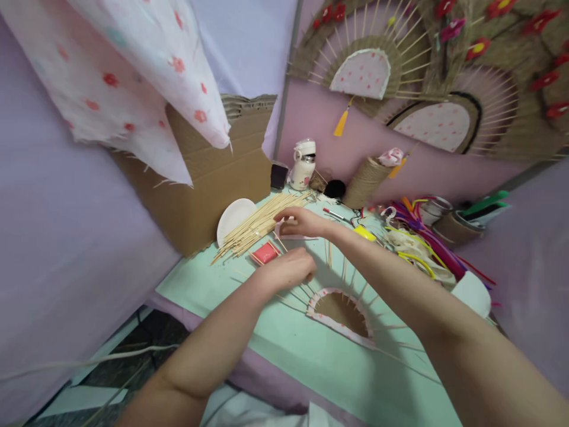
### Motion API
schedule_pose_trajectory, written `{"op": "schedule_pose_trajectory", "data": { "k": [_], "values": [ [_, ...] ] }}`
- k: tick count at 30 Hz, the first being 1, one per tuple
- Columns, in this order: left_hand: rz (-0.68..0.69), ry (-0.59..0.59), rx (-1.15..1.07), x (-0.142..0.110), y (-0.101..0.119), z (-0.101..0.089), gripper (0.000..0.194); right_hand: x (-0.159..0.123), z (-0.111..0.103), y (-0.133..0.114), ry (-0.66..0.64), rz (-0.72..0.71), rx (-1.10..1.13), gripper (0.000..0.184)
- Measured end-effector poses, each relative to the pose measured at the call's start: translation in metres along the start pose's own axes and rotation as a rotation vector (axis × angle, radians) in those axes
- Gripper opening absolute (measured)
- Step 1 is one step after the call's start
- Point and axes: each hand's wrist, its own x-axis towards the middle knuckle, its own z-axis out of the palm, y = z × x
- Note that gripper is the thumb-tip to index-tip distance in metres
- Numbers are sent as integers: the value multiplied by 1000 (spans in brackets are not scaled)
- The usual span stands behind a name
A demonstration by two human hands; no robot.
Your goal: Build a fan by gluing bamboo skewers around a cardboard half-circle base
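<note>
My left hand (pixel 297 267) is curled with its fingertips hidden, just above thin sticks at the fan's left side; what it holds, if anything, is hidden. Farther back, my right hand (pixel 300 222) bends its fingers at the top end of a thin bamboo stick (pixel 281 242), which slants down toward my left hand. Below both hands lies a half-round cardboard fan base (pixel 342 313), edged in white cloth with red spots. Bamboo sticks (pixel 395 327) spread out from its curved side. A pale piece (pixel 300 238) lies partly hidden under my right hand.
A pile of bamboo sticks (pixel 262 222) overlaps a white plate (pixel 232 216). Near it lies a red packet (pixel 265 253). A white bottle (pixel 303 166), a twine roll (pixel 362 181) and colourful craft stems (pixel 418 237) stand or lie behind. Cardboard (pixel 213 172) leans at the left.
</note>
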Motion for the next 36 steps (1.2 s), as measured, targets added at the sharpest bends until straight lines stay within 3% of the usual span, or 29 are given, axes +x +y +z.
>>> {"op": "schedule_pose_trajectory", "data": {
  "k": [2,5,9,13,16,20,28,36],
  "values": [
    [-30,-28,38,-1,2,-2,7,3,-9,-12,-57,-97,-69,35],
    [-32,-73,91,0,4,-4,10,10,-9,-39,-288,-215,-243,38],
    [-50,-92,137,-1,7,-7,21,22,14,-67,-409,-253,-570,38],
    [-179,-88,56,0,15,-12,16,32,35,-69,-465,-238,-690,31],
    [-302,-93,-17,2,19,-14,17,34,42,-64,-466,-232,-703,27],
    [-331,-93,-5,3,22,-15,22,31,47,-62,-453,-241,-725,23],
    [-303,-52,47,5,21,-11,29,19,46,-76,-394,-278,-817,31],
    [-165,-21,68,-1,16,-9,28,22,48,-73,-315,-246,-776,15]
  ]
}}
